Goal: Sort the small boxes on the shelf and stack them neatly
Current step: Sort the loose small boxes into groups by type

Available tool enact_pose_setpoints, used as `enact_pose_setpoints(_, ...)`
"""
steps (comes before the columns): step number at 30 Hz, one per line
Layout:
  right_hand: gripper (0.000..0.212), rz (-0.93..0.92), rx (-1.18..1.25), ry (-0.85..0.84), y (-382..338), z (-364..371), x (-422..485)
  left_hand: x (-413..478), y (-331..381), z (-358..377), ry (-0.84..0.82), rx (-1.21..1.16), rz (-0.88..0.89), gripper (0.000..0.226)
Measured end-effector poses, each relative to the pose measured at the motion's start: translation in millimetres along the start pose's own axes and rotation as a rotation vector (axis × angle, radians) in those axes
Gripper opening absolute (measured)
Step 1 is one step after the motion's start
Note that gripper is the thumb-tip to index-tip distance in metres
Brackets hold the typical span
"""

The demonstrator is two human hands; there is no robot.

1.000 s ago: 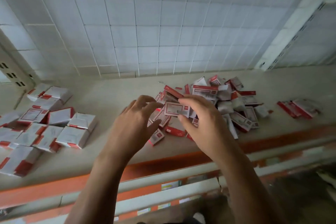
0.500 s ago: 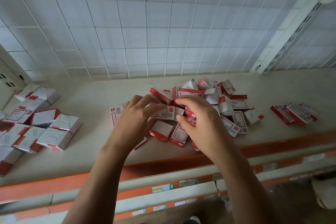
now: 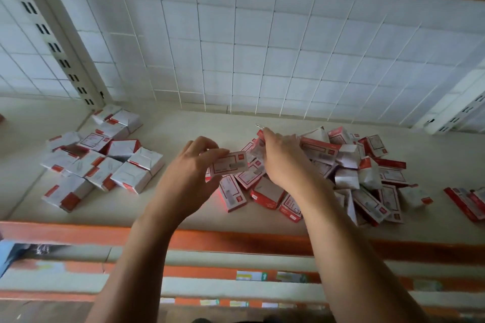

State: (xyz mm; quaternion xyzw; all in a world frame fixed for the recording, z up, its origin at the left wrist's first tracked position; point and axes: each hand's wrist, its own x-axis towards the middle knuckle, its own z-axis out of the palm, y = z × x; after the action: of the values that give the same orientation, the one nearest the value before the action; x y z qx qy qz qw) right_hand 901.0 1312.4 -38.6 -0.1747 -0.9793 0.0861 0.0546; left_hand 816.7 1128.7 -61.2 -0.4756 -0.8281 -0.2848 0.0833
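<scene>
Just now, pinching one small box [image 3: 231, 165] in the left hand [image 3: 189, 168], thumb against curled fingers [image 3: 207, 143], apparently clear of the shelf [image 3: 183, 123], at the near-left fringe of the loose heap [image 3: 362, 173]. Over the heap's back-left corner, the right hand [image 3: 284, 160], fingertips [image 3: 266, 133] bent down onto a red-edged box [image 3: 259, 139] there; impossible to tell whether pinching it or merely touching.

First risk, probably: upsetting the heap. Piled every which way, on edge, propped on neighbours. Tug one out from underneath and risk tipping several, perhaps sliding them toward the orange front lip [image 3: 236, 240], near the closest boxes. Better to lift straight up than to drag.

Second: losing the pinched box. Held by one end only, and seemingly light card. Squeeze harder and risk denting a flap; loosen and risk dropping it back among the unsorted.

Third: building badly on the sorted group [image 3: 105, 162] at the left. Lying angled and overlapping there, not squared. Add on top without straightening first and risk a crooked, slumping stack.

Lastly, mind the paperclip [image 3: 259, 126] just behind the right fingertips, easily swept along, and the few boxes [image 3: 467, 202] well apart at the far right, easily overlooked.
</scene>
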Motion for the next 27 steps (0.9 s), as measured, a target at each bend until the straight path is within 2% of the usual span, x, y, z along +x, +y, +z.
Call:
enact_pose_setpoints(3, 0.043, -0.004, 0.116, 0.092, -4, 3, -2, -9, -6, -4, 0.018, 0.014, -0.034, 0.048)
enact_pose_setpoints(8, 0.032, 0.018, 0.322, 0.268, -11, 5, -17, -17, -9, -7, 0.049, -0.038, -0.055, 0.048)
enact_pose_setpoints(14, 0.036, 0.036, 0.434, 0.430, -2, 0, -54, -12, 14, -8, 0.057, -0.100, -0.014, 0.046)
enact_pose_setpoints(20, 0.039, 0.088, 0.440, 0.529, 44, -19, -93, 7, 65, 7, 0.023, -0.156, 0.076, 0.050)
enact_pose_setpoints(27, 0.037, 0.198, 0.413, 0.585, 142, -41, -140, 42, 159, 55, -0.013, -0.213, 0.167, 0.049)
